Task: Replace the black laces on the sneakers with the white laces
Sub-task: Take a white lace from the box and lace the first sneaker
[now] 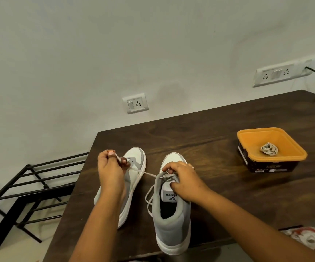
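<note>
Tension is showing in the white lace (149, 174): the right hand (181, 181) is pinching it at the right sneaker's (171, 220) eyelets, the left hand (111, 167) pinching its end, raised left of that sneaker.

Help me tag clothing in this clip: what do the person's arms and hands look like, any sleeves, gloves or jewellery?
No sleeve shows on the left forearm or the right forearm up to the picture's edge. The left hand and right hand are ungloved, with no watch or band at either wrist. A small metallic ring seems to sit on a right-hand finger.
</note>
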Demonstrator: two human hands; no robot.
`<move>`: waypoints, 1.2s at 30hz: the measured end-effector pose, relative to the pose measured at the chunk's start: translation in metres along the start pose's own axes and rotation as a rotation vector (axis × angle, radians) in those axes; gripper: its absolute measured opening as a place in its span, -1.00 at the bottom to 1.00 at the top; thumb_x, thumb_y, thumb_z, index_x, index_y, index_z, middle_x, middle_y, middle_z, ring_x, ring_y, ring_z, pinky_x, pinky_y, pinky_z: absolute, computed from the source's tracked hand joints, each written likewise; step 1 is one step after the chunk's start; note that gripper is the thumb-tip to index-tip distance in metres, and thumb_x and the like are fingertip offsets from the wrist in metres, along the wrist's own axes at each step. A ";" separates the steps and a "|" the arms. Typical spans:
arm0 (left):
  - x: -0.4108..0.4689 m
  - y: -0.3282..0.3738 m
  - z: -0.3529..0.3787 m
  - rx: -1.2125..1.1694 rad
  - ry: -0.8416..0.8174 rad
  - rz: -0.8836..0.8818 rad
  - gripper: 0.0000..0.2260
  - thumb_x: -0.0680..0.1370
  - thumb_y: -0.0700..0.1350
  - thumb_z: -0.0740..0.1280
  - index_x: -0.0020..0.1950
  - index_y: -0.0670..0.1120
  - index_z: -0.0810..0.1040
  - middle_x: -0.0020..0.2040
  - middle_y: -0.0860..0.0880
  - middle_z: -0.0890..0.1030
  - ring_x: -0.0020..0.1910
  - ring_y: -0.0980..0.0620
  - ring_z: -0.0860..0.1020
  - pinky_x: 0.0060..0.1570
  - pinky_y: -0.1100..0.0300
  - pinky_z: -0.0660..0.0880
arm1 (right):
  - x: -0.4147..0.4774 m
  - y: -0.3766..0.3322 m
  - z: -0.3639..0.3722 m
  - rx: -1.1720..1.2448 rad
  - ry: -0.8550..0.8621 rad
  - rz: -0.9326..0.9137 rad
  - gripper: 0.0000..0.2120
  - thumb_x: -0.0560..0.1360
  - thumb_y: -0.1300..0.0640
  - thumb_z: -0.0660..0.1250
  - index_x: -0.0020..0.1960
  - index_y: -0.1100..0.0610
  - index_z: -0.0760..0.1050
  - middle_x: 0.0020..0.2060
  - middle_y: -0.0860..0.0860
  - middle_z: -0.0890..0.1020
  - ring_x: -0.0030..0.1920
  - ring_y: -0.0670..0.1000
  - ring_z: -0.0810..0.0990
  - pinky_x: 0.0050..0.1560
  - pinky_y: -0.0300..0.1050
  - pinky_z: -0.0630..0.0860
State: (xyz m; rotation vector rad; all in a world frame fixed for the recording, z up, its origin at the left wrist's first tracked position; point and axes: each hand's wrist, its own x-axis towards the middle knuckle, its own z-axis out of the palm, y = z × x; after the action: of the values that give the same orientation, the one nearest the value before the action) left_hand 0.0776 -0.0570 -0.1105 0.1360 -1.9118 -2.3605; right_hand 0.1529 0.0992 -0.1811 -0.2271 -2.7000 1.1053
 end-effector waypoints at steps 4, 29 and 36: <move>0.015 -0.004 -0.022 0.741 -0.085 0.578 -0.87 0.61 -0.21 0.14 -0.11 -0.05 0.39 -0.17 -0.04 0.45 -0.24 0.09 0.40 -0.26 0.28 0.32 | 0.001 -0.001 -0.003 0.064 -0.010 0.034 -0.52 0.37 0.43 0.23 0.11 -0.04 0.54 -0.01 -0.13 0.51 0.06 -0.10 0.49 0.12 -0.24 0.49; 0.011 -0.035 -0.005 1.328 -0.618 0.210 -0.84 0.57 -0.12 0.22 -0.06 -0.03 0.61 0.04 -0.11 0.55 0.09 -0.10 0.50 0.12 0.06 0.45 | 0.006 0.001 -0.019 0.109 -0.089 0.077 -0.58 0.31 0.30 0.45 0.11 0.00 0.54 -0.03 -0.12 0.46 -0.18 -0.24 0.43 -0.21 -0.53 0.33; -0.001 -0.005 -0.011 0.759 -0.398 0.237 -0.77 0.60 -0.11 0.22 -0.15 -0.17 0.58 -0.15 -0.16 0.60 -0.11 -0.09 0.57 -0.14 0.16 0.45 | 0.009 -0.016 -0.038 0.254 -0.114 -0.003 -0.81 0.43 0.23 0.44 -0.02 0.00 0.59 -0.02 -0.09 0.58 -0.24 -0.22 0.49 -0.22 -0.49 0.41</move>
State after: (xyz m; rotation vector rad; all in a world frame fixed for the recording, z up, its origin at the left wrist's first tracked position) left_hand 0.0795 -0.0665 -0.1175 -0.5103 -2.7265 -1.4867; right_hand 0.1534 0.1153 -0.1416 -0.1212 -2.6179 1.4859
